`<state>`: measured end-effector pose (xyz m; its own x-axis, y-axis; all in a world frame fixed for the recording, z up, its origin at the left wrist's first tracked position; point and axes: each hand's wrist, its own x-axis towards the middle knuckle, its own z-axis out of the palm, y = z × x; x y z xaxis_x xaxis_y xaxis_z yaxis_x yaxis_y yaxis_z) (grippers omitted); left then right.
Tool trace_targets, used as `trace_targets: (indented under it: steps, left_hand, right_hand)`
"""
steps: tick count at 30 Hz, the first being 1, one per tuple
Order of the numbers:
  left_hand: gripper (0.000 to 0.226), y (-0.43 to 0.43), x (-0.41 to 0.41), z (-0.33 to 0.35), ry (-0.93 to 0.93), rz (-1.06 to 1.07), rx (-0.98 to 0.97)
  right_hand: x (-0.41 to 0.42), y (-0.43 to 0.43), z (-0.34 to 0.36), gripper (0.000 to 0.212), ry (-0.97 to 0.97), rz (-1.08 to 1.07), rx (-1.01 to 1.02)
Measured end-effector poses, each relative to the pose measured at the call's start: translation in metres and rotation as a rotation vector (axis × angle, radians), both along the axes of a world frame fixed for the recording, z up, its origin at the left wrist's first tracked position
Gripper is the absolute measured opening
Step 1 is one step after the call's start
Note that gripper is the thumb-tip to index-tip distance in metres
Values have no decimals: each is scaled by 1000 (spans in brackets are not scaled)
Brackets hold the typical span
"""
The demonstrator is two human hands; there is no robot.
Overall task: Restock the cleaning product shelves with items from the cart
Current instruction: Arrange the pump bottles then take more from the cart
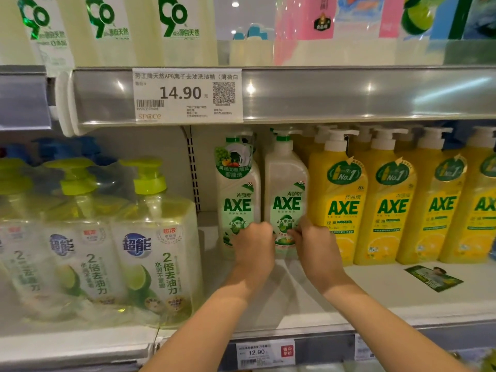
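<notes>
White AXE bottles [239, 183] upright side by side on the shelf [375, 288], just beside yellow AXE bottles [343, 210], left grip [252, 245] curled on left white bottle [237, 205], right grip [318, 245] curled on right white bottle [285, 189]

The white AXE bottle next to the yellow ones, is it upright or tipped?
Upright: the white AXE bottle stands on its base, pump on top.

Pale whitish-green AXE bottles [285, 183] with green lettering and white pumps. Bright yellow AXE bottles [343, 210], green logos and round green badges. Clear, yellow-tinted bottles [158, 251] with lime-green pumps, blue emblems. White price tag [185, 95], black digits. Pink carton [303, 20] above.
</notes>
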<state>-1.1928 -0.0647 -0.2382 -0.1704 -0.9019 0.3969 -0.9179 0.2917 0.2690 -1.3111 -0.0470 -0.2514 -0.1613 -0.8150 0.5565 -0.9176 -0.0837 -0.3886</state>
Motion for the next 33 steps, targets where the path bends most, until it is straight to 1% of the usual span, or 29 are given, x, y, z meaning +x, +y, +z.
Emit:
trace_targets:
  steps: [3, 6, 9, 11, 14, 15, 17, 18, 20, 22, 26, 30, 33]
  left_hand:
    - [18, 1, 0, -1, 21, -27, 1]
    - [22, 5, 2, 1, 72, -50, -10]
    - [25, 11, 7, 6, 167, -85, -12]
    - [27, 16, 10, 8, 232, -96, -8]
    - [21, 29, 12, 11, 310, -92, 19]
    - [17, 37, 13, 11, 370, -103, 58]
    - [12, 58, 17, 10, 577, -187, 137]
    - [10, 72, 21, 9, 679, -230, 144]
    - [4, 105, 30, 9, 793, -268, 85]
    - [6, 140, 42, 8, 868, -268, -1]
    - [12, 207, 77, -7, 929, -209, -99]
    - [12, 260, 141, -34, 912, -61, -186]
    - [14, 296, 204, -49, 914, 98, -206]
  right_hand:
    - [2, -5, -5, 16, 78, -26, -1]
    - [1, -4, -7, 13, 70, -19, -18]
    - [0, 1, -8, 17, -27, 57, -125]
    - [0, 8, -8, 22, -101, 68, -184]
    - [2, 28, -2, 25, -306, 92, -136]
    - [4, 38, 1, 24, -397, 141, -126]
    - [9, 63, 10, 14, -562, 269, -154]
    - [12, 78, 15, 11, -626, 331, -171]
    - [21, 109, 23, 9, -740, 455, -189]
    - [31, 140, 27, 12, -830, 566, -183]
    - [64, 189, 24, 22, -938, 762, -54]
    - [129, 221, 11, 25, -966, 938, 102]
    - [193, 241, 1, 24, -978, 1084, 208]
